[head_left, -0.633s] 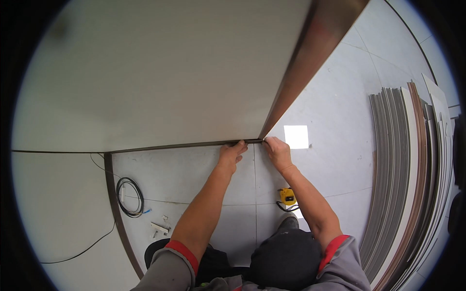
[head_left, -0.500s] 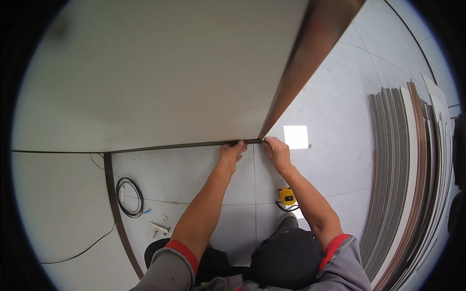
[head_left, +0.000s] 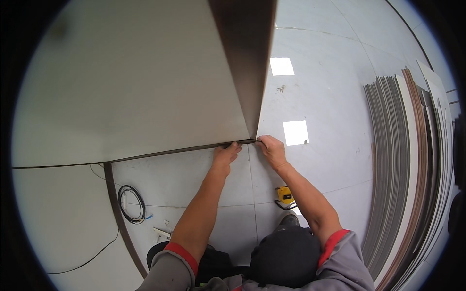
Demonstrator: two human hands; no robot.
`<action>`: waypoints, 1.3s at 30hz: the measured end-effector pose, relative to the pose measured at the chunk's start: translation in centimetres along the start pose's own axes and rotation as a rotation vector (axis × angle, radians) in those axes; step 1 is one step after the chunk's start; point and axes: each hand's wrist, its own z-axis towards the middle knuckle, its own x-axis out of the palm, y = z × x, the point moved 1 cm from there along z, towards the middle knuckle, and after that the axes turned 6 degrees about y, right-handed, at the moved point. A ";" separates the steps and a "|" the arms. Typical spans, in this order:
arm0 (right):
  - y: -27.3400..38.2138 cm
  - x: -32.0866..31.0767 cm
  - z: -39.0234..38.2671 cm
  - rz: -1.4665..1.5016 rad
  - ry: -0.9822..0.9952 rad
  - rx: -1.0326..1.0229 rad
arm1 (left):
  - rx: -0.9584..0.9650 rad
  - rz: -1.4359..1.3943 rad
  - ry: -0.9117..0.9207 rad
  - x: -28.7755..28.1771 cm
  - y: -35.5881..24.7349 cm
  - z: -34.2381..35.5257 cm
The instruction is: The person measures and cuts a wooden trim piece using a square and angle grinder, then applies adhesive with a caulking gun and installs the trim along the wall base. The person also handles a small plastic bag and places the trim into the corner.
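Observation:
A dark trim strip (head_left: 179, 148) runs along the lower edge of a large pale panel (head_left: 131, 87). My left hand (head_left: 226, 156) is closed around this strip just left of the corner, with its thumb and fingertips against it. At the strip's right end, by the foot of a brown upright edge (head_left: 248, 72), my right hand (head_left: 273, 152) is closed in a pinch. What lies between its fingertips is too small and hidden to name. Below my right hand, a yellow tape measure (head_left: 285, 195) lies on the floor beside my shoe (head_left: 290, 220).
A coil of black cable (head_left: 131, 203) lies on the tiled floor (head_left: 320, 160) at left, near a dark frame edge (head_left: 116, 208). Small white pieces (head_left: 161, 234) sit below it. Stacked long grey, white and brown strips (head_left: 393, 169) stand along the right side.
The view has turned, so the brown upright edge stands further left and steeper. Both hands stay at the strip near the corner, slightly further left in the picture.

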 end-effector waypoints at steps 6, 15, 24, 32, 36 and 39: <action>-0.3 0.2 0.0 -0.049 0.008 -0.016 | -0.010 0.014 -0.006 0.2 -0.3 -0.2; -0.7 0.0 0.0 -0.046 0.077 0.025 | -0.008 -0.020 0.006 0.1 -0.1 0.2; -0.2 -0.1 -0.3 -0.014 0.111 0.134 | -0.036 -0.028 -0.016 0.2 -0.2 0.2; 0.2 0.2 -0.2 -0.074 0.066 0.078 | -0.037 -0.016 -0.005 0.1 -0.2 0.0; -0.3 0.3 0.1 -0.038 0.080 0.085 | -0.016 -0.024 0.003 0.3 -0.3 -0.2; 0.1 -0.1 0.2 0.018 0.088 0.121 | 0.004 -0.026 0.009 0.2 -0.3 -0.5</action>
